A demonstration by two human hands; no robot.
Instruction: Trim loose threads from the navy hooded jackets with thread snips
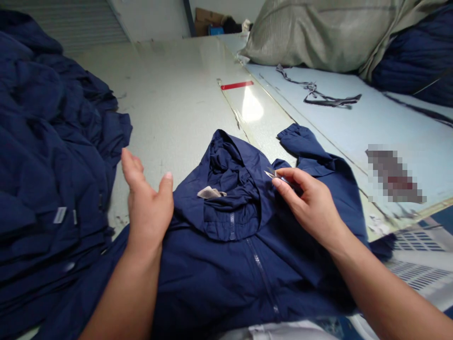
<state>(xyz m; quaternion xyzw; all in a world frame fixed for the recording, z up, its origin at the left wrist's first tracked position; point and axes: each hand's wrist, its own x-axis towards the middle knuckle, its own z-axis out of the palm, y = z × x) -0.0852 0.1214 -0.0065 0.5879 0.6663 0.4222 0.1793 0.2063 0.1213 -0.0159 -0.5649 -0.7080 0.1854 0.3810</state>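
Observation:
A navy hooded jacket (219,274) lies front up on the table, its hood opening facing me and a zipper (262,271) running down the front. Inside the hood shows a pale label (211,192). My left hand (148,203) is raised over the jacket's left side, fingers stretched out and thumb apart, holding nothing. In my right hand (307,200), beside the hood's right edge, are small metal thread snips (272,175) pinched between thumb and fingers, their pointed tips toward the hood.
A large pile of navy garments (46,141) stands at the left. Grey cords (329,100) lie on the table (170,94) at the right, before a big greyish sack (314,33). A white plastic basket (421,264) sits at the lower right.

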